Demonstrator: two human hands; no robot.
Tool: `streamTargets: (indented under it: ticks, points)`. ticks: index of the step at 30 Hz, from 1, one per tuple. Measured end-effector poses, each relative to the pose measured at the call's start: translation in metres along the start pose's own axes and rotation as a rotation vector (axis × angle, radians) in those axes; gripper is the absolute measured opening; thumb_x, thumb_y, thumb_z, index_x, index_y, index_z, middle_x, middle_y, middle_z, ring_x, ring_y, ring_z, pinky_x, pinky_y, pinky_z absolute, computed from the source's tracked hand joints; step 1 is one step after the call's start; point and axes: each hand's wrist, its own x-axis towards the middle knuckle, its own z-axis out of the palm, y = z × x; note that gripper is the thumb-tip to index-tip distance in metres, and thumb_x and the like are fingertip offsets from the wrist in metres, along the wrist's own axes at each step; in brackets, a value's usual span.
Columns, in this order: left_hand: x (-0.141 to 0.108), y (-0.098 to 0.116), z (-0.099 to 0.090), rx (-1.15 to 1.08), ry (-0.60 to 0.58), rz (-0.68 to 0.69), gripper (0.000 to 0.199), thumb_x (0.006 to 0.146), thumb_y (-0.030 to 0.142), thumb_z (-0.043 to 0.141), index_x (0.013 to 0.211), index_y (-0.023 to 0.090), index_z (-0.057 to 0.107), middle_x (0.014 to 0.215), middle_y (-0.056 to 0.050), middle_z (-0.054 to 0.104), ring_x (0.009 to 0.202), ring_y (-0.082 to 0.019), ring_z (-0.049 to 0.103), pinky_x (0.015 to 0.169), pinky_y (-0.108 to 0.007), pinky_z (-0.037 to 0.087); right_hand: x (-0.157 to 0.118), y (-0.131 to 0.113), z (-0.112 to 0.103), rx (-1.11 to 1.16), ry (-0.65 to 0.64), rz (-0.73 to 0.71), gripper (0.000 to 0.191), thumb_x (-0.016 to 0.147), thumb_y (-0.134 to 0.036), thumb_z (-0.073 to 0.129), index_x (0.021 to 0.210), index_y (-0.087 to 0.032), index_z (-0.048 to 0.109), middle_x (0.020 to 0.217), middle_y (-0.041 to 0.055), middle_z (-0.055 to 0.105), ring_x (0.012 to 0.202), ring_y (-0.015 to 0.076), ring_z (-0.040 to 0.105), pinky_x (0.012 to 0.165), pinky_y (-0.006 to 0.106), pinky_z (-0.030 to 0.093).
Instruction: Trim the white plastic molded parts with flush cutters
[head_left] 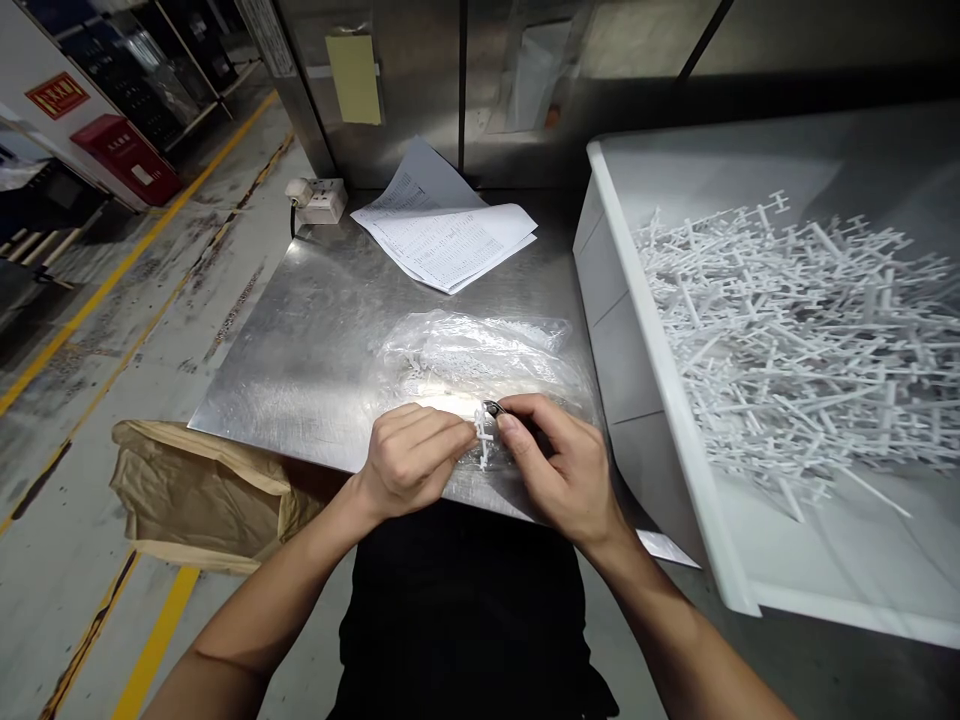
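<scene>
At the near edge of the metal table, my left hand [416, 455] is closed, pinching a small white branched plastic sprue [483, 440]. My right hand [562, 465] is closed round a small dark hand tool [493, 408], perhaps nippers; the fingers cover most of it. Its tip meets the top of the sprue. Behind both hands lies a clear plastic bag [480, 345] with small pieces in or under it that I cannot make out.
To the right stands a large white bin [652, 330] heaped with white plastic sprues [810, 350]. Printed sheets [450, 240] and a power socket [324, 202] sit at the back of the metal table [300, 350]. An open brown paper bag [202, 500] is at the lower left.
</scene>
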Motion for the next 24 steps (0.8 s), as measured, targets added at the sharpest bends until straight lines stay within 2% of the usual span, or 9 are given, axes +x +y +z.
streamTargets:
  ticks: [7,17,24]
  points:
    - [0.0004,0.0003,-0.0004,-0.010,0.007,-0.019,0.007,0.103,0.010,0.068,0.102,0.017,0.071,0.086,-0.003,0.080,0.071,-0.014,0.073,0.066,-0.029,0.049,-0.0004,-0.0017,0.0004,0.015,0.023,-0.020,0.010,0.109,-0.028,0.065,0.108,-0.023,0.073,0.089,-0.0005,0.076,0.074,0.0159,0.069,0.068,0.029,0.052]
    - [0.0004,0.0002,-0.0006,0.005,0.004,-0.012,0.010,0.106,0.013,0.063,0.103,0.019,0.071,0.086,-0.002,0.080,0.071,-0.014,0.072,0.067,-0.029,0.049,0.0007,-0.0032,0.0000,0.003,-0.011,-0.016,0.012,0.110,-0.030,0.063,0.107,-0.023,0.073,0.093,0.0029,0.079,0.078,0.0196,0.072,0.070,0.033,0.054]
    - [0.0002,-0.0001,0.0001,0.025,-0.004,0.026,0.011,0.103,0.009,0.064,0.105,0.018,0.072,0.088,-0.003,0.081,0.072,-0.014,0.074,0.066,-0.029,0.050,0.0009,-0.0036,0.0008,-0.001,-0.004,-0.039,0.010,0.109,-0.027,0.063,0.107,-0.023,0.072,0.092,0.0018,0.077,0.077,0.0182,0.072,0.070,0.032,0.054]
